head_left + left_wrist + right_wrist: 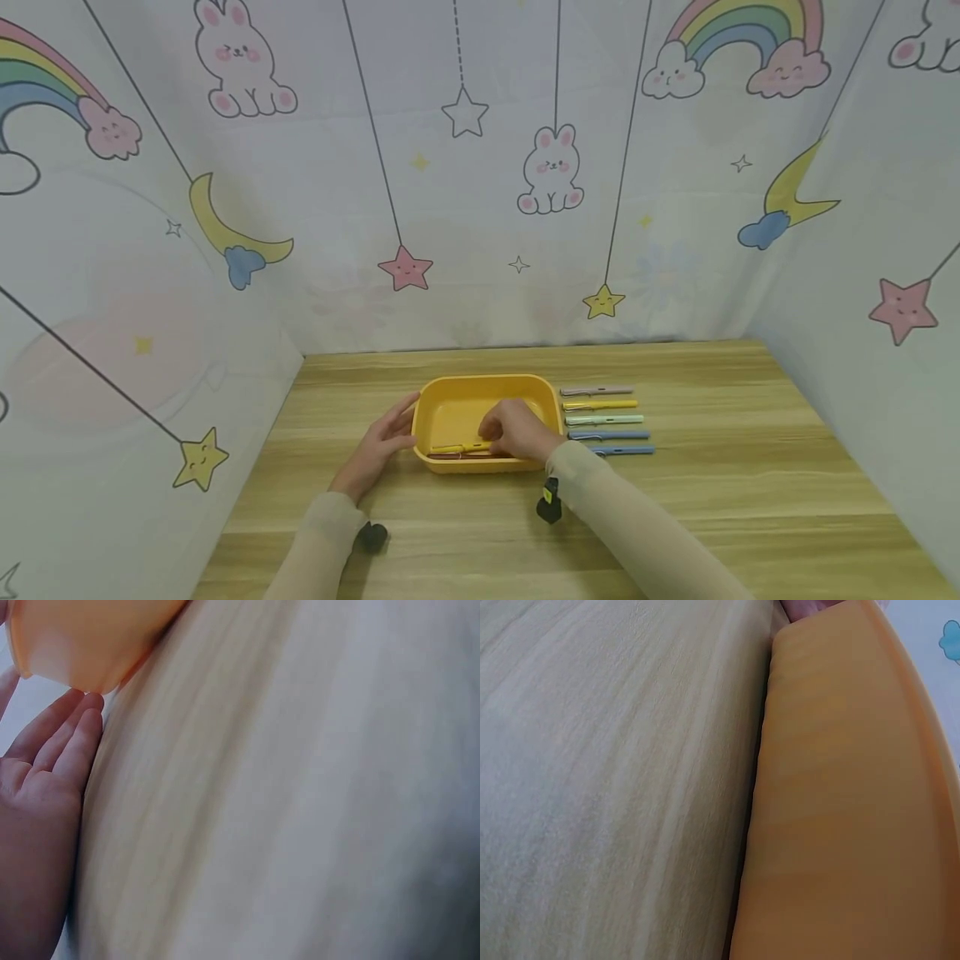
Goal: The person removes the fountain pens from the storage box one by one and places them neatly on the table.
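1. Closest in, short of the yellow tray (487,467), two black wrist devices (372,538) ride on the sleeves over the counter (465,533).
2. Inside the tray, a dark red pen (442,457) hugs the near wall, which probably keeps it straight.
3. Just behind it, here's the yellow pen (450,448), nearly parallel; the right hand (520,431) dips over the tray's near right corner, fingers curled, pinching its right end, likely to control its angle.
4. At the tray's left end, the left hand (378,448) rests straightened fingers against the wall, presumably steadying it.
5. Right of the tray, a row of five pens (604,420), spaced apart, seemingly for easy picking.
6. Behind the tray hangs the cartoon backdrop (480,308).
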{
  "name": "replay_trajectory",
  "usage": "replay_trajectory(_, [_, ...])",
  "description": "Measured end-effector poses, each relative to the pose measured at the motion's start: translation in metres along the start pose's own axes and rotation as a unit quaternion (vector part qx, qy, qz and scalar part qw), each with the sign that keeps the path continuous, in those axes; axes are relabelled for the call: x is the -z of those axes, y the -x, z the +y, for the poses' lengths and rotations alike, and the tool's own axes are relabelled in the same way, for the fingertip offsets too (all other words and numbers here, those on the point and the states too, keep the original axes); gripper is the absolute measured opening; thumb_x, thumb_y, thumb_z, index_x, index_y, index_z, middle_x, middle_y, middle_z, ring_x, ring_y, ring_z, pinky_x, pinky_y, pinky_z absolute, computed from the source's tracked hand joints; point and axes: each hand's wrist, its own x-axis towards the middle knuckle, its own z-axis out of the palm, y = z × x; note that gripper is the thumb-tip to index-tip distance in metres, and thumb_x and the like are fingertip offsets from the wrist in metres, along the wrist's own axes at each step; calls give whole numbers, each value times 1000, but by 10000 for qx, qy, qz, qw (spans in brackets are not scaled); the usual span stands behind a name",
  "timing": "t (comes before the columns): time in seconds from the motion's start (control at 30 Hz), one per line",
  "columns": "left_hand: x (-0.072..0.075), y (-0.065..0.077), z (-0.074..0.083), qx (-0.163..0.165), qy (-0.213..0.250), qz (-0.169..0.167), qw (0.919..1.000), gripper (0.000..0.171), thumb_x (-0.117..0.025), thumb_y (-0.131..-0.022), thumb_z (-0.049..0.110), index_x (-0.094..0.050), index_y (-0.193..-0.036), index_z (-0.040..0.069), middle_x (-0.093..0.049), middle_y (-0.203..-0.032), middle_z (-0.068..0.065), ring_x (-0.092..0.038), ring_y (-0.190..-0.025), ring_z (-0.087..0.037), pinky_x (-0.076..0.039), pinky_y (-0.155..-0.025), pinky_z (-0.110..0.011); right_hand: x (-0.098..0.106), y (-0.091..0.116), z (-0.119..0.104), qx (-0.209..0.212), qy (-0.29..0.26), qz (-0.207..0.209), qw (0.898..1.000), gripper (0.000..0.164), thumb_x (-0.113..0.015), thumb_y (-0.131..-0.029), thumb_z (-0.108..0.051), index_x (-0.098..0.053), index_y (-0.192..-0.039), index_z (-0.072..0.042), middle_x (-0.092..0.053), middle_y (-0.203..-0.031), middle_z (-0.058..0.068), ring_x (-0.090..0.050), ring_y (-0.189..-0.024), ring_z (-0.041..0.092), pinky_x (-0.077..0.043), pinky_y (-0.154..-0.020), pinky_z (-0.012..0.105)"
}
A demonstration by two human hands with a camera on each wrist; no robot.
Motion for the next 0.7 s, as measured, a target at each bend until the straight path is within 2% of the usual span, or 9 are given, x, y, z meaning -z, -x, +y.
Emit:
replay_trajectory(0.23, [1,-2,-4,4,-15,-3,10000,72,-64,-102,7,-33,-166,23,-37,-167,-19,-39,-151,-38,-40,-113,-19,0,-1,-1,102,48,6,9999,24,-86,-80,7,-82,-102,-2,-80,-99,9,-74,-89,23,-63,-80,38])
replay_trajectory(0.47, [1,-2,-3,-133,62,-52,9999,73,-63,-102,5,-31,-167,17,-35,-166,-22,-37,-152,-42,-41,-110,-16,1,0,0,104,129,-51,9998,23,-81,-85,6,-82,-107,-3,-80,-104,9,-75,-94,23,-63,-83,37])
replay_trajectory(0.7, [1,-2,-3,-65,50,-27,10000,73,-64,-102,7,-32,-167,19,-35,-167,-21,-38,-152,-40,-41,-110,-16,2,0,-2,313,361,-8,9989,22,-74,-90,7,-80,-110,1,-79,-108,14,-75,-102,30,-63,-88,45])
